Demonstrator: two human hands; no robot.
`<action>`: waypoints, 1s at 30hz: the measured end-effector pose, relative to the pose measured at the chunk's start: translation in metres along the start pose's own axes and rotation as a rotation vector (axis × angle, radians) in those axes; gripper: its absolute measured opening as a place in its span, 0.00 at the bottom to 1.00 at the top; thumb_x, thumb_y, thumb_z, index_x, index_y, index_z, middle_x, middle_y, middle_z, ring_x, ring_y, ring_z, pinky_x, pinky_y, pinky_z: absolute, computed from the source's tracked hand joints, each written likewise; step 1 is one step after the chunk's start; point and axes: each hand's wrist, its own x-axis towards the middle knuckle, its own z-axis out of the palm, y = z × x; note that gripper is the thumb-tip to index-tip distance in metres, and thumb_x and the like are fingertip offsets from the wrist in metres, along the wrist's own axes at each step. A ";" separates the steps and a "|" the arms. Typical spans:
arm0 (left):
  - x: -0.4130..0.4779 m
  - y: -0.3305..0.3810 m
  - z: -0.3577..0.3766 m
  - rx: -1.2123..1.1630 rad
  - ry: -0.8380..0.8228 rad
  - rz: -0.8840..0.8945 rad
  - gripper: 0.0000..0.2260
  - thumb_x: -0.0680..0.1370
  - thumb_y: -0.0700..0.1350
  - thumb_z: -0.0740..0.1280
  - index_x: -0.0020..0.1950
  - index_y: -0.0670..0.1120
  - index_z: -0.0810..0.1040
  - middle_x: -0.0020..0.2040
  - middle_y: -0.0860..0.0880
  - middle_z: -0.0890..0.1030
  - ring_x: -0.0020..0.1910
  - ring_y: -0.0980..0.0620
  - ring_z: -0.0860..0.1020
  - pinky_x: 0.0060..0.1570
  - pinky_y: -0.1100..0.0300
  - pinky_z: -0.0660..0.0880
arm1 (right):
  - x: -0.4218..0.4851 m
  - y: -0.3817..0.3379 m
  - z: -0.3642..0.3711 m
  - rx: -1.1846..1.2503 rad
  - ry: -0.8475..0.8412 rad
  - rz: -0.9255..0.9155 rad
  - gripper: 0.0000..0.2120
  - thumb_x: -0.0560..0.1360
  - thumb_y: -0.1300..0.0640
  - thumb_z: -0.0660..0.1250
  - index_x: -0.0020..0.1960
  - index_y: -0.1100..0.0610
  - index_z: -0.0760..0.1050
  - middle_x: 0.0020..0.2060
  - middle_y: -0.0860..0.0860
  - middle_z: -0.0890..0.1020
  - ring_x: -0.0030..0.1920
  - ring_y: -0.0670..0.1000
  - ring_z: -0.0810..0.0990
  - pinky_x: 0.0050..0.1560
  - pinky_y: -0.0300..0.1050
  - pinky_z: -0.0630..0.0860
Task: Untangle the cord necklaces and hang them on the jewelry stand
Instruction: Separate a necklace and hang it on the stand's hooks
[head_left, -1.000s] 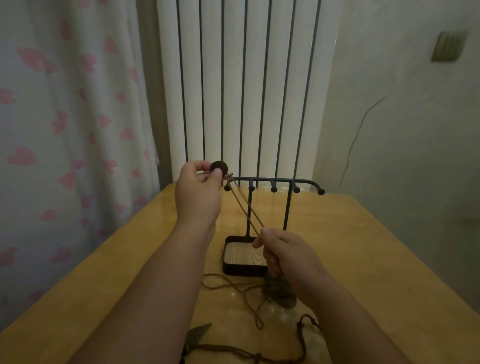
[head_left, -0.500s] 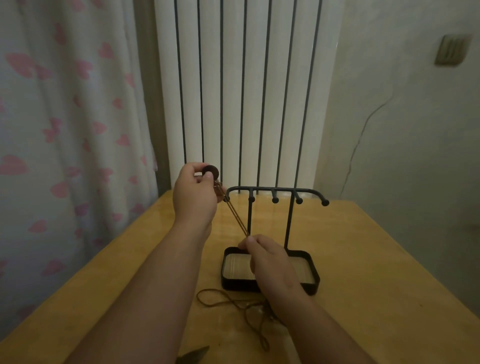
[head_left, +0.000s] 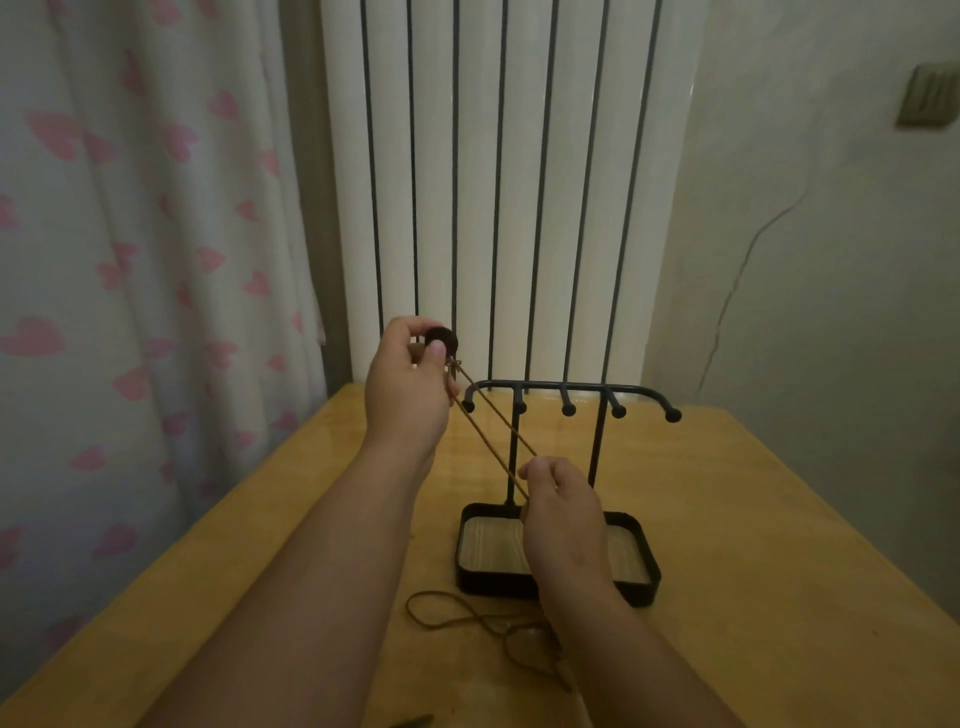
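A brown cord necklace (head_left: 491, 434) stretches taut, slanting from the left hand (head_left: 405, 395), which pinches its dark pendant (head_left: 442, 339) above the jewelry stand (head_left: 597, 457)'s leftmost hook (head_left: 468, 405), down to the right hand (head_left: 563, 525), which pinches both strands nearer the tabletop (head_left: 769, 571)'s near edge.

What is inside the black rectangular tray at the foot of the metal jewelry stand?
Only a pale striped floor shows, at the left and right ends of the black rectangular tray. The right hand covers the middle, so anything lying there is hidden.
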 end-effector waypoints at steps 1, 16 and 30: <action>0.001 -0.001 0.000 -0.007 0.000 -0.001 0.11 0.83 0.40 0.59 0.51 0.56 0.74 0.46 0.46 0.77 0.36 0.54 0.77 0.35 0.63 0.74 | 0.002 0.000 0.001 -0.015 0.003 -0.003 0.11 0.83 0.49 0.55 0.46 0.43 0.73 0.43 0.41 0.77 0.44 0.41 0.74 0.38 0.39 0.69; -0.014 -0.012 -0.002 0.461 -0.018 0.075 0.23 0.77 0.31 0.58 0.67 0.52 0.75 0.66 0.52 0.74 0.62 0.53 0.73 0.50 0.62 0.72 | 0.020 0.017 -0.019 -0.139 -0.012 -0.005 0.11 0.83 0.51 0.55 0.51 0.48 0.76 0.42 0.40 0.74 0.41 0.40 0.71 0.35 0.38 0.68; -0.023 -0.021 0.015 0.934 -0.336 0.448 0.18 0.83 0.43 0.58 0.70 0.58 0.72 0.61 0.53 0.76 0.63 0.51 0.72 0.60 0.52 0.69 | 0.037 0.003 -0.083 -0.144 -0.081 -0.007 0.04 0.79 0.52 0.66 0.48 0.48 0.79 0.46 0.46 0.81 0.49 0.47 0.78 0.48 0.45 0.76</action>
